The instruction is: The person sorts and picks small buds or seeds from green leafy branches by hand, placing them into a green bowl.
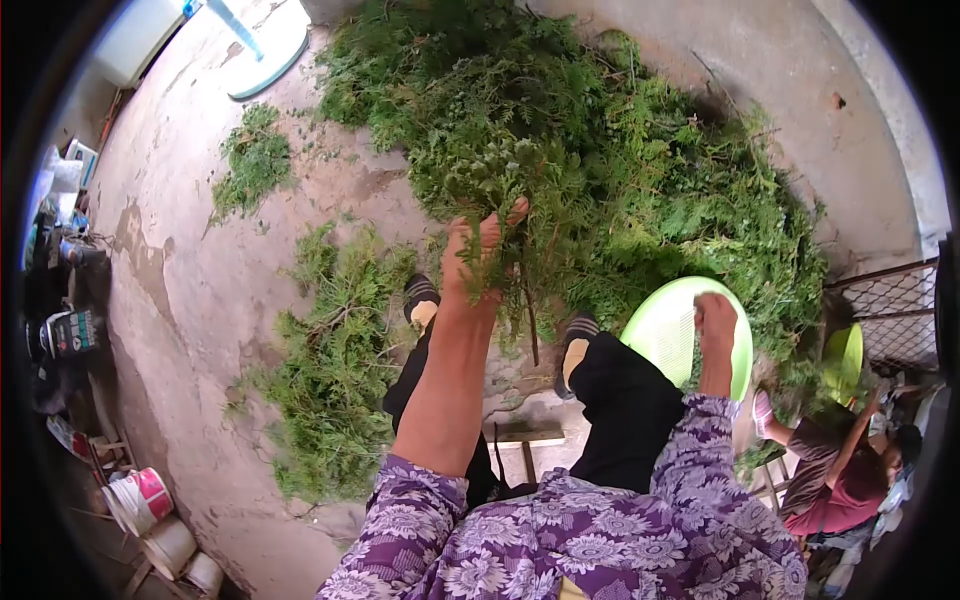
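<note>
My left hand (488, 235) is wrapped round a leafy green branch (515, 180), whose bare brown stem points down between my feet. Over the light green basket (665, 330), my right hand (714, 315) has its fingers curled; anything in them is too small to make out. The basket rests on the ground beside my right foot. Behind the held branch lies a large heap of green branches (700, 200) along the wall.
A smaller pile of cut sprigs (335, 380) lies left of my feet, with another clump (255, 160) farther back. White buckets (140, 500) stand at lower left. At right sits another person (845, 475) near a green basket (845, 360) and wire mesh (895, 315).
</note>
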Demonstrator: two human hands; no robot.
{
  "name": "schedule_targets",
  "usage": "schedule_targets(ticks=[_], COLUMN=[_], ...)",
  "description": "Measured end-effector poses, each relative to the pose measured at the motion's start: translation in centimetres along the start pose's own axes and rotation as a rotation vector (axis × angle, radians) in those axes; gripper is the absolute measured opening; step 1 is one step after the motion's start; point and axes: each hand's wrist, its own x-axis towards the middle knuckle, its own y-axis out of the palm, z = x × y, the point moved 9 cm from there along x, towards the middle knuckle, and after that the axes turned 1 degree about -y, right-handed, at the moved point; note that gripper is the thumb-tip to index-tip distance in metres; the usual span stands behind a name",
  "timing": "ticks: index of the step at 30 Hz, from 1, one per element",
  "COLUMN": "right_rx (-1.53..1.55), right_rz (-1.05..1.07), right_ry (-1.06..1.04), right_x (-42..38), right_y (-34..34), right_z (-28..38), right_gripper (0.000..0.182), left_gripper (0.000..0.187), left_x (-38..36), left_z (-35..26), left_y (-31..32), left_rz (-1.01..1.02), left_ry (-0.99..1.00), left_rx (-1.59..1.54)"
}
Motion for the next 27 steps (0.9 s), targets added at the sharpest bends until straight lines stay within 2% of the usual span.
schedule_targets(ticks=[2,3,4,5,6,7,8,10,11,12,13,14,15,17,20,22,24,27], right_rx=[-0.434,-0.743,-1.27,-1.046,-1.129,-1.267,-1.271,-0.998,-0.451,-0.481,-0.14,0.172,0.273,0.412,0.375,0.295,0.33,0.403], right_rz=[-0.073,-0.027,-0.036,-0.005,0.005,-0.05,-0.052,0.04,-0.1,0.109,0.035,0.054,0.078,0.308,0.566,0.624,0.648,0.669], right_ry=[0.027,-0.021,-0.197,0.115,0.131,0.044,0.04,0.27,0.33,0.042,0.122,0.024,0.015,-0.169,-0.448,-0.564,-0.546,-0.503], right_x=[-1.3,-0.8,-0.5,-3.5,-3.0,-2.3,-1.7,-0.8,-3.2,-4.0,-3.4,-3.0,-3.1,-6.5,-12.6,-15.7,-16.0,-15.5], right_y=[-3.8,-5.9,-7.1,-8.3,-10.3,-12.1,-12.6,-13.1,-10.6,-6.0,-4.1,-1.0,2.3,10.6,19.6,22.6,24.0,24.8], right_z=[-4.3,-7.9,-10.5,-11.0,-14.5,-16.6,-16.4,-18.5,-13.3,-6.4,-4.1,-0.8,2.6,12.1,20.5,22.8,22.0,20.6], right_gripper=[0.017,0.027,0.037,0.052,0.054,0.036,0.036,0.021,0.02,0.029,0.021,0.009,0.006,0.008,0.011,0.013,0.013,0.014], left_gripper=[0.036,0.036,0.034,0.032,0.032,0.034,0.036,0.035,0.034,0.034,0.03,0.027,0.027,0.012,0.013,0.013,0.013,0.014], left_x=[-1.1,-1.2,-1.2,-1.3,-1.6,-2.2,-2.9,-2.5,-2.1,-1.7,-1.6,-1.9,-2.0,-1.2,-0.8,-1.5,-1.7,-1.3], left_z=[-2.0,-2.5,-2.3,-2.1,-2.8,-3.2,-3.3,-3.1,-3.0,-2.5,-2.2,-2.4,-2.5,-4.3,-4.1,-5.5,-5.9,-5.5], left_y=[0.7,0.9,0.9,1.1,1.8,1.8,1.3,0.5,0.2,-0.1,-1.3,-2.2,-2.1,1.7,2.5,3.7,3.4,3.4], left_rz=[-0.241,-0.243,-0.24,-0.232,-0.232,-0.337,-0.443,-0.395,-0.345,-0.347,-0.466,-0.584,-0.586,-0.205,-0.241,-0.311,-0.383,-0.31], left_ry=[0.031,0.04,0.009,-0.023,-0.018,-0.08,-0.145,-0.126,-0.109,-0.109,-0.107,-0.104,-0.104,0.164,0.082,0.093,0.102,0.145], left_rx=[0.527,0.517,0.269,0.023,0.015,0.08,0.146,0.157,0.172,0.17,0.3,0.432,0.433,0.135,0.084,0.188,0.299,0.384])
